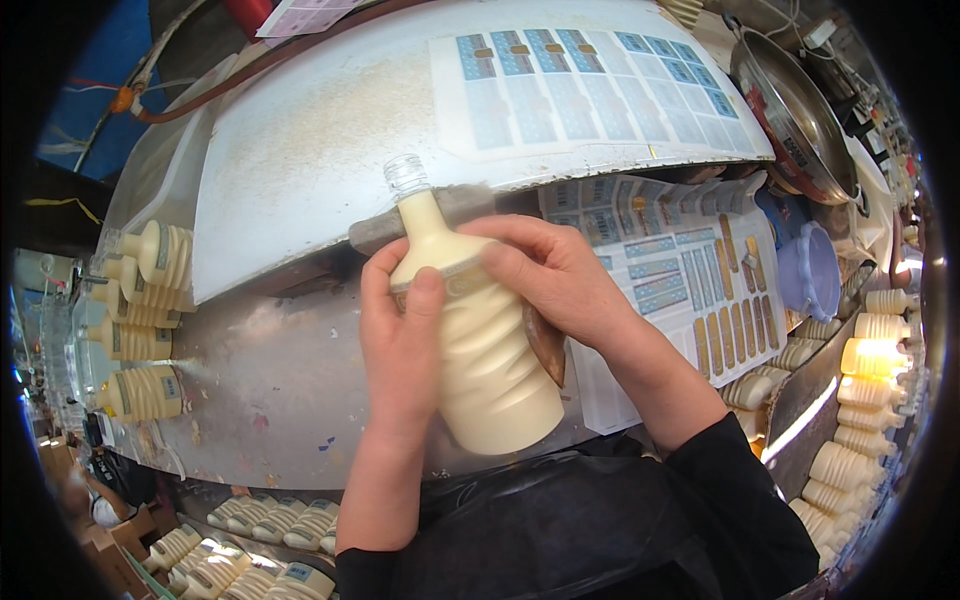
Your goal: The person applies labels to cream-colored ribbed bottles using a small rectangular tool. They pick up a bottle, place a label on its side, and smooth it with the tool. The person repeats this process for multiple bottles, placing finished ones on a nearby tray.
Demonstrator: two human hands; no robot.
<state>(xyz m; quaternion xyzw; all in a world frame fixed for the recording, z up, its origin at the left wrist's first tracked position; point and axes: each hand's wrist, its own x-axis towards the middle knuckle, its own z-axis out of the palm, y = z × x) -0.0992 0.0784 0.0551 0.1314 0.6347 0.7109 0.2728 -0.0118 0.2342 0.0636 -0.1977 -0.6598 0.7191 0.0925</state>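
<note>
A cream bottle (490,370) with a wavy, ribbed body and a clear threaded mouth lies tilted between my hands, its neck pointing away. My left hand (395,320) grips the left shoulder, thumb on the front of a greyish label band (460,275). On the other side, my right hand (565,285) holds the shoulder, its thumb pressing near the band's right end. A brown, flat, pointed piece (545,345) shows below the right palm, beside the bottle; whether that hand holds it cannot be seen. Behind the neck lies a greyish cloth-like bundle (370,232).
Label sheets lie on the white board (320,130) and on a lower stack (680,290) to the right. Several similar bottles (145,390) stand at left; more fill trays (265,520) below and at right. A metal pan (800,110) and purple bucket (808,270) sit at right.
</note>
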